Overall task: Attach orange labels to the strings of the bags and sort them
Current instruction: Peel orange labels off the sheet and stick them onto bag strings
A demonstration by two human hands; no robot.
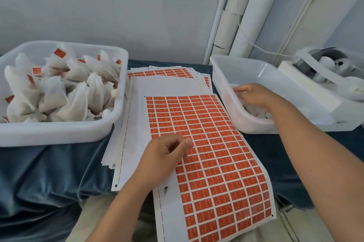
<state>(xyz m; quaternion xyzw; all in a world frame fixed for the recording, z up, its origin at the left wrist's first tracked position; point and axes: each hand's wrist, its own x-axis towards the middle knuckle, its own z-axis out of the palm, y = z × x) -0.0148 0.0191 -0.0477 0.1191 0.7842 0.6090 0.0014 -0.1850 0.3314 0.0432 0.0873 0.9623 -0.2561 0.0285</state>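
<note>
Reaching into the tub [232, 104], the right hand [254, 96] covers bags [254, 113], grip unclear. The left hand [163, 155] pinches the label sheet [216, 143].

Sheet of small orange rectangular labels [212, 153] lies at centre on blue velvet cloth [49, 173], atop stack of further sheets [163, 73]. Left hand [163, 155] rests on sheet with fingers curled; whether it pinches a label is not discernible. White plastic tub at left [59, 133] is heaped with white mesh bags [53, 92], several bearing orange labels. Right hand [254, 95] is inside translucent white tub at right [232, 76], fingers on unlabelled white bags [254, 113]; grip unclear.
</note>
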